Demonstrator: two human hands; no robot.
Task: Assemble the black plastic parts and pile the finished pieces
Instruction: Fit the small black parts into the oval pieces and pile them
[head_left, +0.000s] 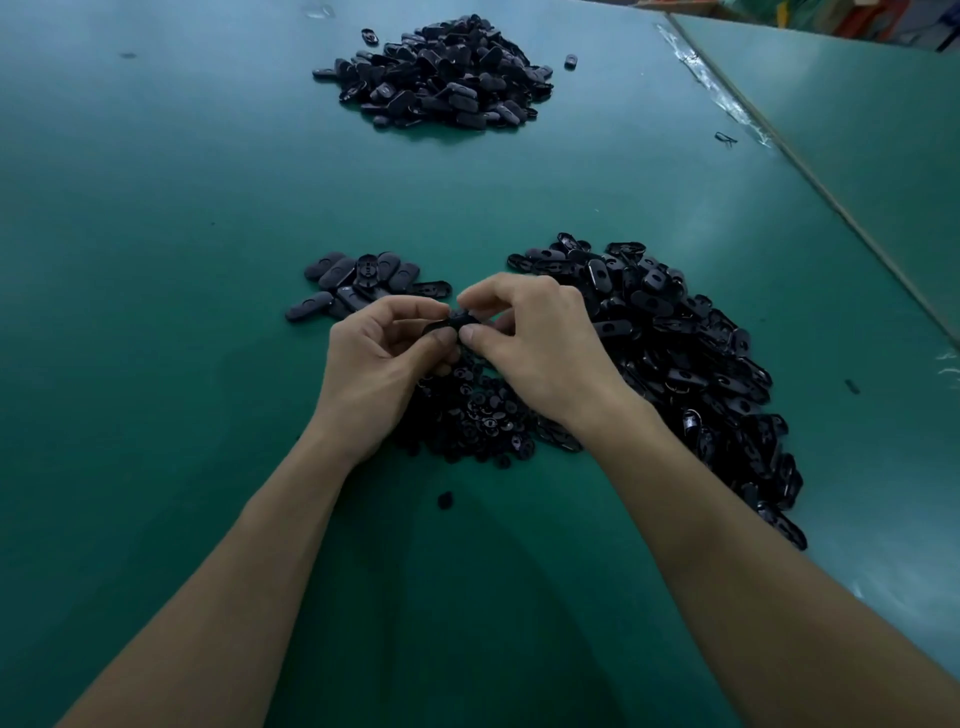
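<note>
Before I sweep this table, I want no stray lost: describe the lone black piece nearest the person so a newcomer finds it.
On the green table, find the heap of small black parts beneath the person's wrists. Just nearer than that heap, between the two forearms, lies the lone piece on bare green. Unlike its neighbours, it touches no pile.

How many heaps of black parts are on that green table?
4: a far heap, a small heap at centre-left, a big heap at right, and tiny pieces partly hidden under the left hand and right hand.
</note>
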